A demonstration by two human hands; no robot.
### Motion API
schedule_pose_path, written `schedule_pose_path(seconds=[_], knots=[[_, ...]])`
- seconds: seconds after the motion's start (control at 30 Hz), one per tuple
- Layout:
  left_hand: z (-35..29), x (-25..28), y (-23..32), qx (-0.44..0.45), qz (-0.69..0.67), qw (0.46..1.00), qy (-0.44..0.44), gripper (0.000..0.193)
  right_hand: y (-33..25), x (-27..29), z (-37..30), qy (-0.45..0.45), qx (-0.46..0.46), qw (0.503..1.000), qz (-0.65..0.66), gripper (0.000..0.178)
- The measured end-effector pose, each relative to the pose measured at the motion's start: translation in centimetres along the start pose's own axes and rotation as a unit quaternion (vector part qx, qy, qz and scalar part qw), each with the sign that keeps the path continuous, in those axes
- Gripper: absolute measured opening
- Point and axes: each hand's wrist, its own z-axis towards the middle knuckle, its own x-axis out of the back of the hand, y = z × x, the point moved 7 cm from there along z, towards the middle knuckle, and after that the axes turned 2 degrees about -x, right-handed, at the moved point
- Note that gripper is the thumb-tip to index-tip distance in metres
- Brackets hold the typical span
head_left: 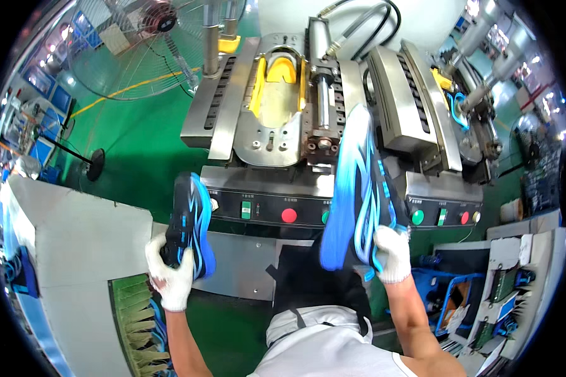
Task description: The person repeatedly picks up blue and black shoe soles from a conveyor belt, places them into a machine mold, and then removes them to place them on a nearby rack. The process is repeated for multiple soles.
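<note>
The left hand (170, 276) has its gloved fingers (181, 269) closed around the heel end of a black and blue shoe (192, 223), whose long axis points up and away toward the press machine (277, 113). The right hand (393, 254) grips a second blue shoe (355, 188), sole showing, its toe reaching the machine's metal bed, so this hand is nearer the yellow mould (280, 72) beyond the control panel (295, 204).

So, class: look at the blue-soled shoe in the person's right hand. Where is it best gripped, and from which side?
Grip the shoe at its heel end, from below, where the gloved right hand already has it. It stands nearly upright, toe up and blue sole facing the camera, so the heel is the nearest, narrowest part. The left hand holds the other shoe the same way.
</note>
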Motion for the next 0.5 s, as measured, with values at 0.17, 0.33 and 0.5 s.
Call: schedule_pose_path(seconds=[0.17, 0.33, 0.5], knots=[[-9.0, -2.4, -11.7, 0.091, 0.103, 0.99, -0.034, 0.052, -5.8, -16.1, 13.5, -0.103, 0.052, 0.987, -0.114, 0.033], [-13.4, -5.2, -16.6, 0.106, 0.145, 0.981, -0.07, 0.055, -7.3, -22.0, 28.5, -0.018, 0.006, 0.947, -0.321, 0.024], [-13.4, -4.6, -17.1, 0.11, 0.139, 0.979, -0.096, 0.058, -6.1, -24.3, 37.0, 0.055, 0.066, 0.787, -0.611, 0.031]])
